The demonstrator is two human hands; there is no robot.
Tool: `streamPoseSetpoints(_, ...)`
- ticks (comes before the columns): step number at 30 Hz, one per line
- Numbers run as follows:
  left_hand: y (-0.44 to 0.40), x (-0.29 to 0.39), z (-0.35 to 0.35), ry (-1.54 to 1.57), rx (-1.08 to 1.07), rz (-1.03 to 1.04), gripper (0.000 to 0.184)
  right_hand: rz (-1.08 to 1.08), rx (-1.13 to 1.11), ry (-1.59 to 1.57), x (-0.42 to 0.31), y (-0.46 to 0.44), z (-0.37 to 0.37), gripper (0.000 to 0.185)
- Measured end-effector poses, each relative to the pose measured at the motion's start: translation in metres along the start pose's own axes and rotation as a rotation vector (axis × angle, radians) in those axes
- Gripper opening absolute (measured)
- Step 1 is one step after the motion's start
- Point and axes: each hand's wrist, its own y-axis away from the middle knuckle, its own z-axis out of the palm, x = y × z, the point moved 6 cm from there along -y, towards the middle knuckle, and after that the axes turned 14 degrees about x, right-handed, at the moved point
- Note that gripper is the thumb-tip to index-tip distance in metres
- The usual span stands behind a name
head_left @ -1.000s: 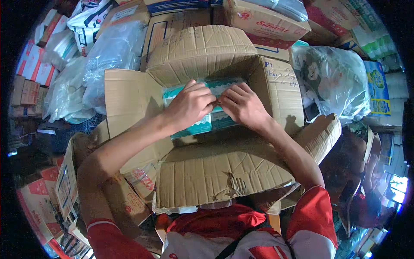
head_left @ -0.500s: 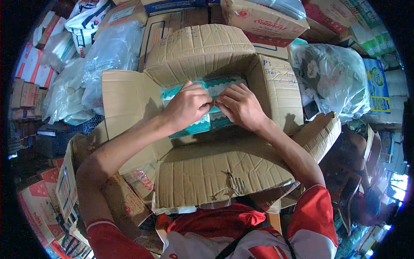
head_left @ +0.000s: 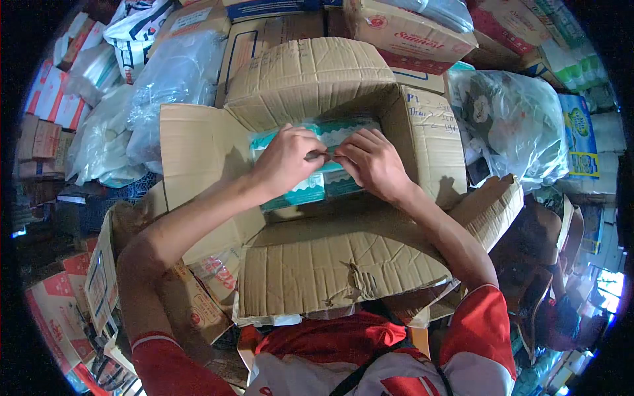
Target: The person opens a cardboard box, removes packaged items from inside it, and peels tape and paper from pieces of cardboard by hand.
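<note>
Both of my hands are over an open cardboard box (head_left: 343, 270) whose flaps are folded outward. My left hand (head_left: 289, 162) has its fingers curled in a pinch. Close beside it, my right hand (head_left: 374, 164) is closed too, the fingertips of the two hands nearly meeting. Something small and dark seems to lie between them, too small to name. Beneath the hands, inside the box, are several teal-and-white packs (head_left: 300, 193) in clear plastic wrap. My hands cover part of these packs.
A plastic-wrapped bundle (head_left: 175, 86) and a white printed bag (head_left: 135, 39) stand at the left. Behind are a Sunnest carton (head_left: 413, 36) and other boxes. A large clear plastic bag (head_left: 515, 125) lies at the right. Part of another person (head_left: 561, 317) shows at the lower right.
My hands stay over the packs, with their fingertips slightly farther apart and a little more of the dark bit showing. The view has shifted slightly.
</note>
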Motion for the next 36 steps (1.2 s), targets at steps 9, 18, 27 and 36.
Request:
streamPoseSetpoints(9,0.0010,0.0035,-0.0006,0.019,0.027,0.061,0.011,0.004,0.008,-0.003,-0.0015,-0.0003,-0.0010,0.018)
streamPoseSetpoints(18,0.0020,0.0030,0.0016,0.039,0.012,0.052,0.012,0.026,0.001,-0.036,-0.0018,0.0004,0.0008,0.020)
streamPoseSetpoints(27,0.0028,0.0010,0.0034,0.079,-0.009,0.011,0.012,0.080,-0.019,-0.055,0.0005,0.0030,0.0029,0.022)
streamPoseSetpoints(36,0.0039,0.0060,0.0039,0.054,-0.004,0.068,0.013,0.072,-0.017,-0.051,-0.0017,0.0049,0.0050,0.023)
